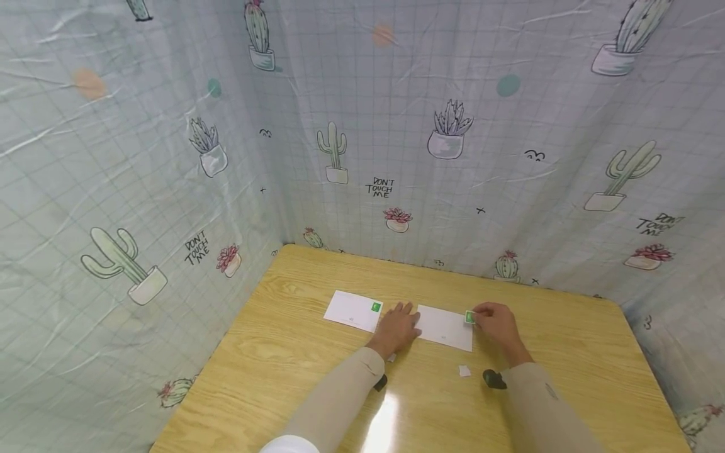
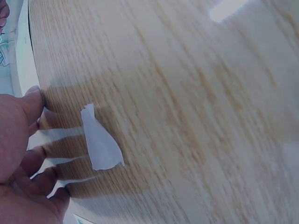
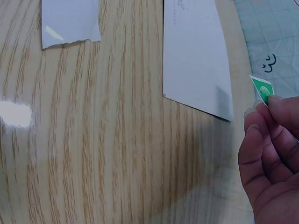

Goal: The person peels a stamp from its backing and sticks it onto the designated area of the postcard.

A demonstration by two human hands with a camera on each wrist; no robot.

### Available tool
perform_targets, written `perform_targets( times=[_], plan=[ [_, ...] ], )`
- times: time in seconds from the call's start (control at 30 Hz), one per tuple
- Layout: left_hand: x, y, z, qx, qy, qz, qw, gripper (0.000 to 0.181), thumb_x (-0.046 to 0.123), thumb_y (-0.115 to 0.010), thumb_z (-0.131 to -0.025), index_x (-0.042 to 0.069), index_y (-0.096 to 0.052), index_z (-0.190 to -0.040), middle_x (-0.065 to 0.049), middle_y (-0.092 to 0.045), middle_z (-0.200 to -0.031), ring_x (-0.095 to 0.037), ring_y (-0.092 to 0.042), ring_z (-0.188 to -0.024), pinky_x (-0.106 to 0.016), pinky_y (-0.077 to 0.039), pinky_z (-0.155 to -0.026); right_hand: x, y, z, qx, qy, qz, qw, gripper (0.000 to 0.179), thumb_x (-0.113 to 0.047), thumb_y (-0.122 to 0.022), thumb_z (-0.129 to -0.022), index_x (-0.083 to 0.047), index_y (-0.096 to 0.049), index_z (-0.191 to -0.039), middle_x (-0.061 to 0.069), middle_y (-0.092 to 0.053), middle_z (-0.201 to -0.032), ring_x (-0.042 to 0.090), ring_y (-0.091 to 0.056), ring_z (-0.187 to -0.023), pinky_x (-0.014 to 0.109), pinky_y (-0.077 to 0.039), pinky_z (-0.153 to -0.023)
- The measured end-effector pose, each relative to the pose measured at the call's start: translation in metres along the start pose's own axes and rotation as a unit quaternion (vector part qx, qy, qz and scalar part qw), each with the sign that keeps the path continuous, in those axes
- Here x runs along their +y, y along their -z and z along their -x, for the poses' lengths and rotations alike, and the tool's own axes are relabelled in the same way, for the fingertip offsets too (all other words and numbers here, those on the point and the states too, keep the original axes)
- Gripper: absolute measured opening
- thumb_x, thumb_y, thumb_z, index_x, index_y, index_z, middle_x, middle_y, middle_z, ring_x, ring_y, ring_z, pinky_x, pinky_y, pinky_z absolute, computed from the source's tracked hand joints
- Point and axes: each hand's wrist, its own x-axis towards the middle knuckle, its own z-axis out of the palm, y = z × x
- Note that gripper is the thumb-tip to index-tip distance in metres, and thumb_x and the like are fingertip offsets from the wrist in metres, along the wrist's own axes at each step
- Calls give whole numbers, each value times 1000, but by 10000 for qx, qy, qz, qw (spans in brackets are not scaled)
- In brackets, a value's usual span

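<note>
My right hand (image 1: 498, 324) pinches a small green postage stamp (image 1: 470, 317) with a white border between thumb and fingertips. In the head view the stamp overlaps the upper right corner of a white envelope (image 1: 442, 328); in the right wrist view the stamp (image 3: 264, 91) is tilted, its green face showing. Fingers spread, my left hand (image 1: 396, 328) rests at the left edge of that same envelope. To its left lies a second white envelope (image 1: 348, 311), bearing a similar green stamp (image 1: 376, 307) in its upper right corner.
A torn white paper scrap (image 1: 464, 371) lies on the wooden table (image 1: 272, 352) in front of the right-hand envelope. Another scrap (image 2: 102, 144) sits beneath the left wrist. Cactus-printed curtains (image 1: 362, 157) hang behind the table and at its sides.
</note>
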Motion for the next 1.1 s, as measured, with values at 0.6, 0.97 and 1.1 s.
perform_targets(
  times=[0.6,0.97,1.1],
  plan=[
    [1,1,-1,1,-35,-105,9999,51,43,-53,-108,22,-53,-154,-5,-41,-168,-28,-38,-156,-45,-38,-126,9,-12,-11,64,-286,367,9989,18,-10,-67,-96,6,-71,-102,18,-72,-91,25,-64,-80,27,-48,-65],
    [1,1,0,1,-29,-198,9998,51,44,-54,-108,22,-53,-154,-4,-41,-168,-28,-39,-156,-44,-39,-125,7,-14,-10,10,-348,521,9980,16,-10,-66,-95,5,-71,-98,17,-73,-90,26,-63,-82,28,-47,-66],
    [1,3,0,-8,-45,-232,9997,51,44,-54,-108,22,-53,-154,-5,-41,-168,-28,-39,-156,-44,-39,-126,8,-15,-13,-37,-429,651,9969,14,-10,-65,-96,3,-71,-98,17,-72,-92,26,-63,-84,29,-49,-68]
  ],
)
